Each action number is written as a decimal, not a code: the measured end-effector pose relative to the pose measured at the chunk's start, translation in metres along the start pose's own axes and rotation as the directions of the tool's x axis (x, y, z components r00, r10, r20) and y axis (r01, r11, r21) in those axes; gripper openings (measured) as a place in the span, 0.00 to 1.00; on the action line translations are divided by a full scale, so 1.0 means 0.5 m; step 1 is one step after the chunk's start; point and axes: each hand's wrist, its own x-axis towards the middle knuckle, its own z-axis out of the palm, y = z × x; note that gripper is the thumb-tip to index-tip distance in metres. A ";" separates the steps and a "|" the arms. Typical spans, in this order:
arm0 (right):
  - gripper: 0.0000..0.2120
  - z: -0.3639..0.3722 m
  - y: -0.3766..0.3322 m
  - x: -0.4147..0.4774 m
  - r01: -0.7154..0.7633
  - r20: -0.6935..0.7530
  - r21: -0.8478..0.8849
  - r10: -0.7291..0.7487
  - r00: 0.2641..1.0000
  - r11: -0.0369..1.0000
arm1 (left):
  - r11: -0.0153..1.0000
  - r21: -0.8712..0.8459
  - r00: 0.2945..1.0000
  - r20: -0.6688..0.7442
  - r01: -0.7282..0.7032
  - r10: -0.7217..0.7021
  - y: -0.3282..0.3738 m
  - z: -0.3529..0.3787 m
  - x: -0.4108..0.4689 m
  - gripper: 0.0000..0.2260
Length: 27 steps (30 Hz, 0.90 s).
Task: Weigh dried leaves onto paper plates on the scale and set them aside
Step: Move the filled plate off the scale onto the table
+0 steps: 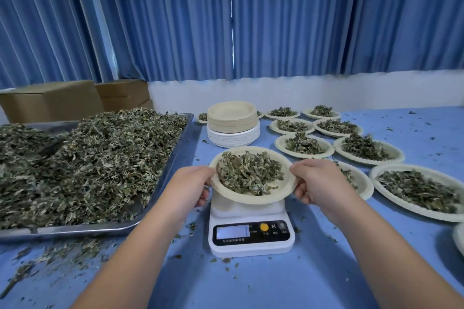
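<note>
Blue curtains (301,20); blue table (326,278) w/ leaf crumbs (192,226) round scale (251,246).

A herb-packing workroom: steel tray (75,232) heaped with dried leaves (100,158) left of the fingers (302,195), scale (251,243) below them, stacked paper plates (233,120), cardboard boxes (55,100) and blue curtains (276,20) beyond.

Scale (251,246), front panel: a white letter "M" is showing just right of the orange button (264,227). Small captions under the buttons and beneath the display (233,231) are coming across too blurred to read.
</note>
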 end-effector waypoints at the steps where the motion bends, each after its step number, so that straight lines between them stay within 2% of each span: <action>1: 0.05 -0.001 -0.003 0.000 -0.011 -0.005 0.036 0.011 1.000 0.999 | 0.995 -0.096 1.000 0.017 0.005 -0.003 0.004 0.004 -0.005 0.10; 5: 0.06 -0.013 -0.022 0.017 -0.036 -0.002 0.075 0.036 0.999 0.997 | 0.908 -0.412 0.994 0.101 0.077 -0.039 0.026 0.029 -0.014 0.08; 8: 0.06 -0.044 -0.050 0.056 -0.031 -0.001 0.077 0.031 1.000 0.997 | 0.862 -0.493 0.986 0.160 0.119 -0.045 0.063 0.054 0.011 0.09; 16: 0.04 -0.138 -0.094 0.284 -0.037 -0.075 0.074 0.042 0.996 0.997 | 0.893 -0.410 0.960 0.272 0.184 -0.073 0.174 0.179 0.189 0.09; 21: 0.06 -0.175 -0.112 0.413 -0.060 -0.087 0.055 0.065 0.994 0.997 | 0.855 -0.468 0.945 0.321 0.222 -0.069 0.218 0.260 0.292 0.10; 24: 0.07 -0.201 -0.146 0.441 -0.115 -0.092 0.095 0.124 0.988 0.989 | 0.860 -0.437 0.936 0.331 0.263 -0.118 0.262 0.294 0.333 0.10; 27: 0.05 -0.242 -0.197 0.454 -0.236 -0.085 0.176 0.254 0.964 0.956 | 0.876 -0.347 0.914 0.347 0.335 -0.212 0.310 0.332 0.355 0.10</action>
